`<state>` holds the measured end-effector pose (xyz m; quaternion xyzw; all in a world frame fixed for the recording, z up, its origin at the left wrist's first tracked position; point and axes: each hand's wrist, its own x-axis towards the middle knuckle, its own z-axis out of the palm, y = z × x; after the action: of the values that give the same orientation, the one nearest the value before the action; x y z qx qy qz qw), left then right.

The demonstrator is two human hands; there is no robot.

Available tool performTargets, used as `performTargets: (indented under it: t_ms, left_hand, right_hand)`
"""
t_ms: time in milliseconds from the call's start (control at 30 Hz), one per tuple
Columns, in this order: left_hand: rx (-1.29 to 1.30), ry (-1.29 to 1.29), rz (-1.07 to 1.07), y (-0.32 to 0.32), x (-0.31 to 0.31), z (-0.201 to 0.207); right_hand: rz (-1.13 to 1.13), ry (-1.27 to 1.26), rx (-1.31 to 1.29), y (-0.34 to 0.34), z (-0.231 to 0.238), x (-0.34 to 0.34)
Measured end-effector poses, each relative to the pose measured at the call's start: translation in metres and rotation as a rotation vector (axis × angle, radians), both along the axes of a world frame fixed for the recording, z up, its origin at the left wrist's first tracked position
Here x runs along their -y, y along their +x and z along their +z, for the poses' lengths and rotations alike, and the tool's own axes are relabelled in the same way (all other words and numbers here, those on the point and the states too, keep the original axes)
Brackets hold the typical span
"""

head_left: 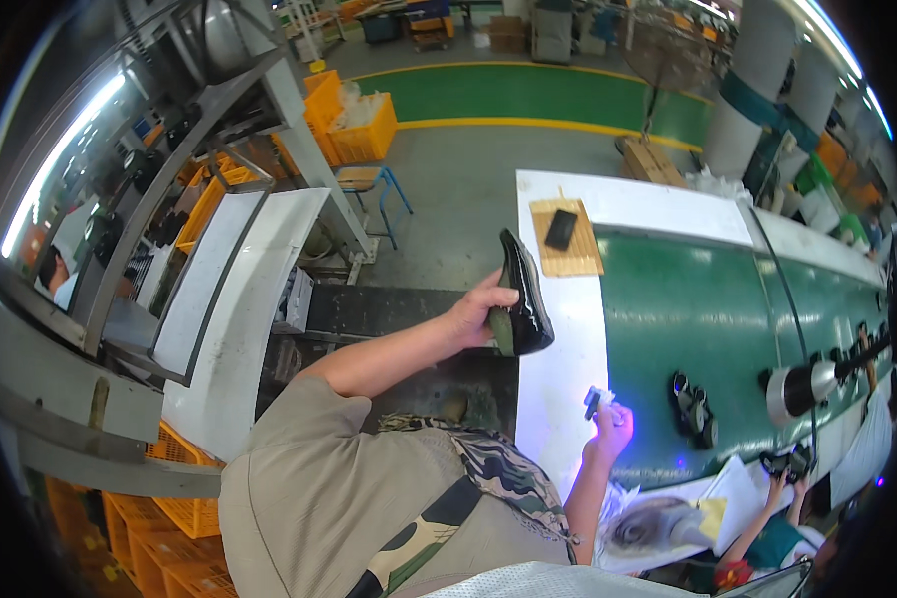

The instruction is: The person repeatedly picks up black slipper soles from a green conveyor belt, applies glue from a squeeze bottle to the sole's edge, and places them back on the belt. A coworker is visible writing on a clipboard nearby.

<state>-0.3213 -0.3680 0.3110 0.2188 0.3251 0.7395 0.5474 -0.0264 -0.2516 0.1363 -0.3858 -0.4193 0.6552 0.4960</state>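
My left hand [479, 307] is wrapped round a glossy black shoe [526, 299], held up above the edge of the white table [563, 384]. A dull green part, perhaps a last, shows on the shoe's near side [501, 329]. Bluish light falls on my right hand [613, 429], lower down by the belt's edge. Its fingers are closed on a small blue and white thing [595, 401], whose kind I cannot make out. The two hands are well apart.
A green conveyor belt [658, 299] carries black shoes [693, 409]. A tan board [571, 261] bears a black block [560, 229]. A lamp-like fixture [802, 392] juts in at right. Another person's hands [789, 486] hold a black shoe. Orange crates [364, 135] and a stool [364, 179] stand behind.
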Motion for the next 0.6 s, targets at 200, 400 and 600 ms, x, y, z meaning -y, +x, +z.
performTargets:
  t_ms: [200, 400, 600]
  left_hand:
    - [-0.481, 0.197, 0.432, -0.131, 0.016, 0.119]
    - [-0.81, 0.277, 0.828, -0.271, 0.079, 0.279]
    - [-1.174, -0.25, 1.408, -0.392, 0.168, 0.386]
  right_hand:
    - [0.063, -0.118, 0.064, -0.039, -0.015, 0.001]
    - [0.135, -0.197, 0.073, -0.089, -0.014, 0.007]
    - [0.152, -0.198, 0.057, -0.131, -0.007, 0.006]
